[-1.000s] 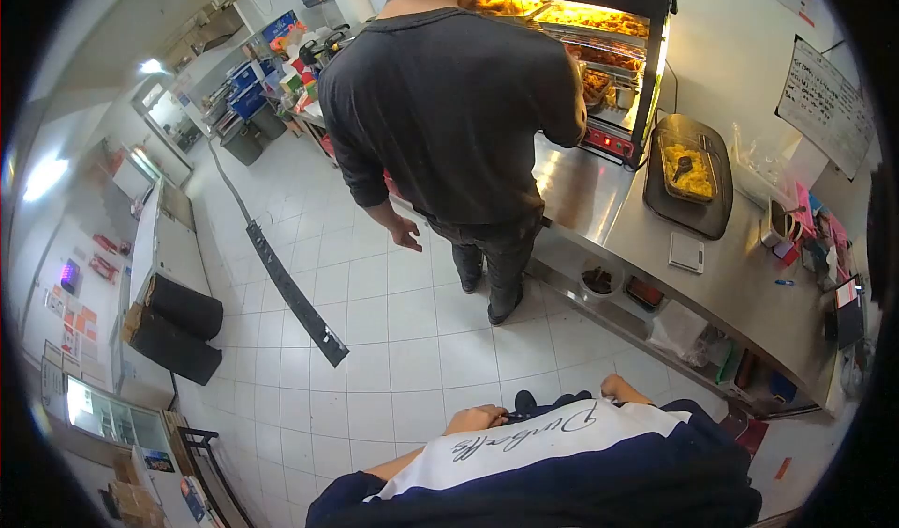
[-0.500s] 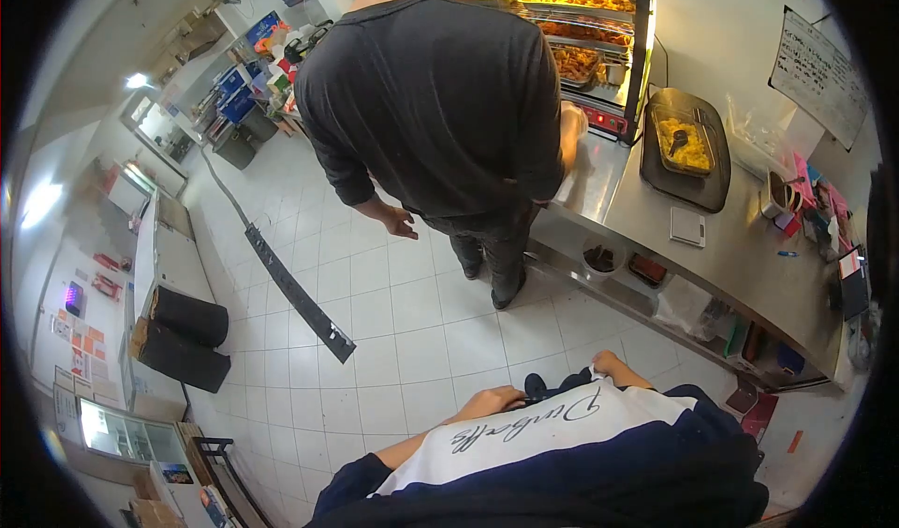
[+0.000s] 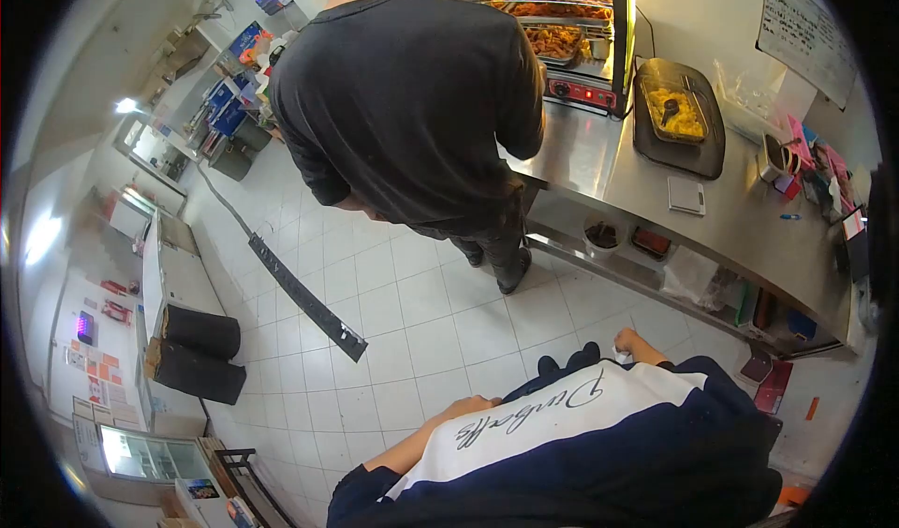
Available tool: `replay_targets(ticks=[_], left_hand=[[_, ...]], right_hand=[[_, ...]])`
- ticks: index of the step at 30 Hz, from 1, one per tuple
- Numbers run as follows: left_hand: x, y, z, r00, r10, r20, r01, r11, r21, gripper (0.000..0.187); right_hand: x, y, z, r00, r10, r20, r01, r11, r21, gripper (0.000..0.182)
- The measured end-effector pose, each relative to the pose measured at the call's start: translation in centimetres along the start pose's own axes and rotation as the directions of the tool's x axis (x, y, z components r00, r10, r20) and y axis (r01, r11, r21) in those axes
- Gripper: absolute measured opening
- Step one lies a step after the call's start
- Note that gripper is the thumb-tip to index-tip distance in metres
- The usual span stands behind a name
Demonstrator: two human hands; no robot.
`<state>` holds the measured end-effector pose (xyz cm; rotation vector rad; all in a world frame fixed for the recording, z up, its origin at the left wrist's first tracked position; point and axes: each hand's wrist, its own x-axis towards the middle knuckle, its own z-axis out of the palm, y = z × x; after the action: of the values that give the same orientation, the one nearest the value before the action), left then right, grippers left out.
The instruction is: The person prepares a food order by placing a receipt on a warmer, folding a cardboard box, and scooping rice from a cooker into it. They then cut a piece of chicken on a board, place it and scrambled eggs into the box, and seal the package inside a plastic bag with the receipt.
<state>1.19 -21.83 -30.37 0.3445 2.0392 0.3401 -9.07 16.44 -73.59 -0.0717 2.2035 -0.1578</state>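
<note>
My left hand (image 3: 468, 406) rests against the front of my dark-and-white shirt (image 3: 534, 416) at the waist, and its fingers are mostly hidden. Over on the right side of my waist, my right hand (image 3: 641, 347) is closed on a small white thing (image 3: 621, 354), perhaps a crumpled tissue. Dark shoe tips (image 3: 585, 353) show just beyond the shirt. Ahead of me a person in a dark shirt (image 3: 403, 107) faces away, close to the steel counter (image 3: 599, 177) and a lit food warmer (image 3: 581, 93).
The counter runs along the right with a dark tray (image 3: 679, 158), a dish of yellow food (image 3: 676, 111) and a white scale (image 3: 685, 196). Its lower shelf holds a tub (image 3: 601, 236) and bags. A black strip (image 3: 304, 296) lies across the tiled floor. Black rolls (image 3: 197, 355) stand at left.
The person ahead has drawn both hands in front of the body, out of sight. My view has shifted slightly, and my left fingers are more hidden.
</note>
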Motion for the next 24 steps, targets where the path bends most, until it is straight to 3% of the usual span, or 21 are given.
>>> replay_targets(ticks=[3, 6, 9, 11, 13, 15, 18, 21, 24], left_hand=[[0.2, -1.3, 1.2, 0.994, 0.0, 0.113, 0.0, 1.0, 0.0, 0.035], [0.8, -4.2, 3.6, 0.973, 0.007, 0.23, 0.002, 0.999, -0.038, 0.035], [1.1, -7.6, 7.1, 0.95, 0.027, 0.31, 0.01, 0.993, -0.118, 0.035], [1.2, -9.5, 9.5, 0.943, 0.056, 0.327, 0.008, 0.981, -0.191, 0.035], [1.9, -11.0, 11.9, 0.944, 0.103, 0.315, -0.015, 0.963, -0.269, 0.035], [2.9, -11.9, 14.2, 0.948, 0.141, 0.286, -0.043, 0.946, -0.322, 0.035], [5.6, -12.1, 17.5, 0.952, 0.204, 0.229, -0.096, 0.908, -0.408, 0.036], [7.7, -11.2, 20.0, 0.95, 0.241, 0.199, -0.125, 0.876, -0.466, 0.036], [8.7, -12.0, 19.9, 0.955, 0.235, 0.18, -0.125, 0.87, -0.477, 0.036]], right_hand=[[-3.2, -1.4, -1.5, 0.999, -0.024, -0.03, 0.026, 0.996, 0.085, 0.028], [2.5, 1.2, 3.8, 0.985, -0.02, -0.173, 0.085, 0.922, 0.378, 0.028], [-1.2, -2.2, 0.2, 0.987, 0.005, -0.164, 0.041, 0.96, 0.276, 0.03], [-1.3, -2.3, -0.5, 0.976, -0.142, -0.163, 0.155, 0.986, 0.069, 0.029], [-1.8, -2.3, -1.1, 0.966, -0.185, -0.179, 0.197, 0.979, 0.048, 0.026], [-2.8, -2.0, -1.4, 0.967, -0.121, -0.226, 0.17, 0.962, 0.214, 0.025], [-0.3, -0.1, 0.9, 0.979, -0.101, -0.176, 0.124, 0.984, 0.126, 0.024], [-2.2, 1.3, 1.9, 0.997, 0.01, -0.076, 0.008, 0.973, 0.23, 0.024], [-2.5, 0.3, 1.7, 0.994, -0.041, -0.104, 0.068, 0.962, 0.263, 0.027]])
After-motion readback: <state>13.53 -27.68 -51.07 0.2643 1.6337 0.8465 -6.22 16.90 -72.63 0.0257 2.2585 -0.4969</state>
